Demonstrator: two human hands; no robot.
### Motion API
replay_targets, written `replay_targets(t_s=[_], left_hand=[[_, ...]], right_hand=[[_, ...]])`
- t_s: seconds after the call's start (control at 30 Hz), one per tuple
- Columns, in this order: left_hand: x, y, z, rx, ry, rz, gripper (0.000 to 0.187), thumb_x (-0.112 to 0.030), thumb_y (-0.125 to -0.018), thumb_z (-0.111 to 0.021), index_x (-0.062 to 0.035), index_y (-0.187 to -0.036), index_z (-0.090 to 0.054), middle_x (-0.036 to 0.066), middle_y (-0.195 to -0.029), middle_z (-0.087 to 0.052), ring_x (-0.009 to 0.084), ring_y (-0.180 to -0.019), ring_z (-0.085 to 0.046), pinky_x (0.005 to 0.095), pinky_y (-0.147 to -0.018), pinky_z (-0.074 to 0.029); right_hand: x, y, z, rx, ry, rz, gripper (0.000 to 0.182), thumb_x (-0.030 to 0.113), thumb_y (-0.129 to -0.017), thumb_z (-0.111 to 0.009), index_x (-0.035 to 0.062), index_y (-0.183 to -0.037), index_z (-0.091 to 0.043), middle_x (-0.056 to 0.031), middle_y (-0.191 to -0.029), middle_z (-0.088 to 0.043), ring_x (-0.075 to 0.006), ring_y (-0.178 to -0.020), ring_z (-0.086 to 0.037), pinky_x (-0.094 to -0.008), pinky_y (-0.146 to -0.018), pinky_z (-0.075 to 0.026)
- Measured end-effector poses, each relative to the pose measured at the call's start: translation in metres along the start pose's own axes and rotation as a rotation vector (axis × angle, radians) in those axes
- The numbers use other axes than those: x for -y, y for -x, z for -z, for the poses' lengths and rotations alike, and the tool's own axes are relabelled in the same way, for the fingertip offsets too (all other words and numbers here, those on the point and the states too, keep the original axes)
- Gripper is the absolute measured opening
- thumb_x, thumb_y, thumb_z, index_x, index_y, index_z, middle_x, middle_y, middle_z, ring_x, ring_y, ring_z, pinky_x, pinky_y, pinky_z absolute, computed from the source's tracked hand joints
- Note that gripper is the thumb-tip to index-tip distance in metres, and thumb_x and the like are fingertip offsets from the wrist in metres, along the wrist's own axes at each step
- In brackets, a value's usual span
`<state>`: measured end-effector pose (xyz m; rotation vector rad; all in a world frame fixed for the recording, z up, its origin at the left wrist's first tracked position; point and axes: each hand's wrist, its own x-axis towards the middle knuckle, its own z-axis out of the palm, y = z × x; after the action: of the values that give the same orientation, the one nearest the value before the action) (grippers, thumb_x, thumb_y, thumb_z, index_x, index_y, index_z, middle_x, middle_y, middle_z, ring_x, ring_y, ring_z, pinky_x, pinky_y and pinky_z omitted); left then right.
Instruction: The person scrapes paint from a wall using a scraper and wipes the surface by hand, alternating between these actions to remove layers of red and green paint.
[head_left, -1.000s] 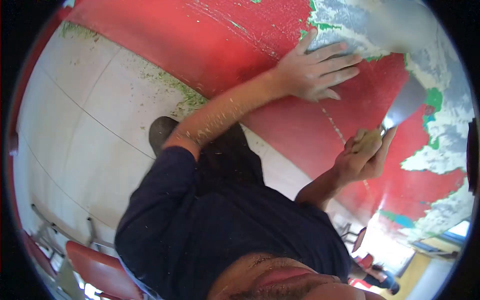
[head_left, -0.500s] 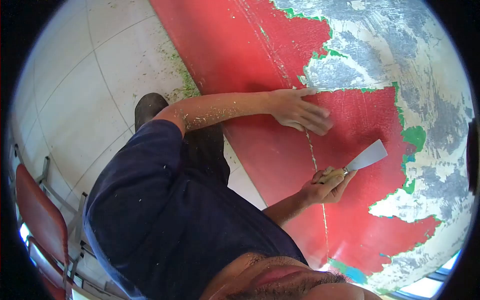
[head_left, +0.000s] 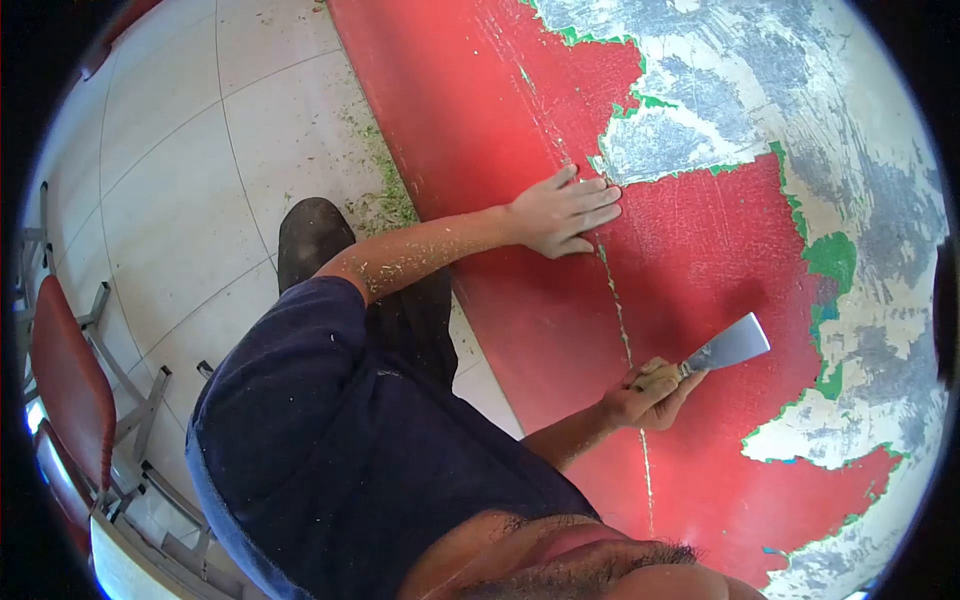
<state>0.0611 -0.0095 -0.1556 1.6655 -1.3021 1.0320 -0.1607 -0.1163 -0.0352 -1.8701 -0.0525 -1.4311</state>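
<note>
My left hand [head_left: 565, 213] rests flat on the red tabletop [head_left: 480, 130], fingers spread, just left of a corner where the red covering is missing. Small pale flakes cling to that forearm. Lower down, my right hand [head_left: 655, 393] is closed round the light handle of a scraper [head_left: 725, 345], whose wide metal blade points to the upper right over the red surface. A thin pale seam [head_left: 618, 310] runs between the two hands. Bare grey and white patches [head_left: 690, 140] with ragged green edges lie to the right.
Green and pale scrapings [head_left: 390, 195] are scattered on the tiled floor [head_left: 165, 180] by the table edge. A dark shoe [head_left: 315, 235] stands nearby. Chairs with red seats [head_left: 75, 380] and metal legs are at the far left, above a pale tabletop corner [head_left: 130, 560].
My left hand has moved left and now lies still instead of blurred. My right hand keeps hold of the scraper, which sits slightly lower in view. The view has shifted a little.
</note>
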Motion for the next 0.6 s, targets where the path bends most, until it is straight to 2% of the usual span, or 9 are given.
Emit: replay_targets(t_s=[0.07,0.1,0.17,0.27,0.3,0.37,0.47,0.57,0.6], left_hand=[[0.016,-0.013,0.006,-0.122,-0.101,0.394,0.072,-0.032,-0.086,-0.054,0.0040,-0.142,-0.026,0.029,-0.149,-0.019,0.0477,-0.137,-0.019,0.0640,-0.107,-0.016],[0.024,-0.027,0.018,-0.181,-0.148,0.590,0.072,-0.031,-0.086,-0.054,0.0036,-0.142,-0.026,0.028,-0.150,-0.018,0.0477,-0.138,-0.018,0.0636,-0.107,-0.016],[0.059,-0.058,0.028,-0.541,0.012,0.939,0.073,-0.030,-0.086,-0.053,0.0039,-0.143,-0.023,0.030,-0.149,-0.017,0.0502,-0.137,-0.016,0.0634,-0.107,-0.015],[0.059,-0.073,0.010,-0.598,-0.160,0.943,0.075,-0.032,-0.086,-0.053,0.0044,-0.143,-0.020,0.033,-0.148,-0.014,0.0535,-0.136,-0.013,0.0641,-0.108,-0.013],[0.027,-0.072,0.017,-0.464,-0.081,0.801,0.075,-0.036,-0.090,-0.048,0.0023,-0.146,-0.015,0.035,-0.149,-0.006,0.0504,-0.138,-0.010,0.0670,-0.106,-0.011],[-0.016,-0.029,-0.009,-0.186,-0.043,0.363,0.079,-0.041,-0.088,-0.051,0.0003,-0.146,-0.016,0.031,-0.151,-0.007,0.0470,-0.140,-0.011,0.0702,-0.104,-0.011],[-0.003,0.026,-0.030,-0.003,-0.155,-0.068,0.081,-0.045,-0.088,-0.048,-0.0013,-0.147,-0.014,0.027,-0.152,-0.007,0.0427,-0.141,-0.011,0.0729,-0.102,-0.008],[0.018,-0.012,0.008,-0.183,-0.135,0.562,0.073,-0.044,-0.089,-0.048,-0.0026,-0.145,-0.025,0.024,-0.150,-0.021,0.0395,-0.140,-0.019,0.0705,-0.104,-0.009],[0.032,-0.030,0.018,-0.364,-0.128,0.754,0.066,-0.038,-0.089,-0.050,-0.0018,-0.140,-0.032,0.024,-0.146,-0.029,0.0394,-0.137,-0.026,0.0653,-0.106,-0.015]], right_hand=[[-0.008,-0.002,0.003,0.040,-0.009,0.096,0.052,0.017,-0.096,-0.043,-0.0148,-0.135,-0.033,0.0002,-0.058,-0.035,-0.0079,-0.046,-0.035,-0.0194,-0.036,-0.027],[-0.005,-0.002,-0.002,0.036,-0.023,0.038,0.052,0.017,-0.096,-0.043,-0.0168,-0.135,-0.031,0.0011,-0.057,-0.035,-0.0073,-0.046,-0.034,-0.0203,-0.038,-0.028],[0.007,0.003,-0.010,0.028,-0.035,-0.077,0.053,0.016,-0.097,-0.043,-0.0207,-0.133,-0.029,0.0030,-0.055,-0.034,-0.0061,-0.047,-0.032,-0.0219,-0.041,-0.030],[0.011,0.007,-0.012,0.008,0.017,-0.116,0.054,0.017,-0.097,-0.044,-0.0206,-0.133,-0.030,0.0032,-0.055,-0.033,-0.0065,-0.047,-0.033,-0.0219,-0.042,-0.032],[0.011,0.007,-0.012,0.033,0.010,-0.110,0.053,0.017,-0.097,-0.044,-0.0183,-0.134,-0.031,0.0014,-0.056,-0.035,-0.0073,-0.047,-0.035,-0.0218,-0.040,-0.031],[0.008,0.006,-0.015,0.081,-0.015,-0.096,0.052,0.018,-0.097,-0.044,-0.0138,-0.136,-0.033,-0.0022,-0.060,-0.038,-0.0088,-0.047,-0.038,-0.0215,-0.035,-0.029],[0.007,0.008,-0.016,0.078,-0.057,-0.021,0.053,0.019,-0.097,-0.046,-0.0144,-0.136,-0.032,-0.0035,-0.061,-0.040,-0.0091,-0.049,-0.040,-0.0208,-0.036,-0.030],[0.012,0.011,-0.016,0.108,-0.068,-0.019,0.055,0.019,-0.096,-0.046,-0.0149,-0.136,-0.031,-0.0035,-0.061,-0.040,-0.0093,-0.049,-0.040,-0.0209,-0.037,-0.030],[0.017,0.013,-0.018,0.090,-0.075,-0.057,0.054,0.017,-0.095,-0.046,-0.0173,-0.134,-0.031,-0.0017,-0.058,-0.038,-0.0083,-0.048,-0.039,-0.0213,-0.039,-0.031]])
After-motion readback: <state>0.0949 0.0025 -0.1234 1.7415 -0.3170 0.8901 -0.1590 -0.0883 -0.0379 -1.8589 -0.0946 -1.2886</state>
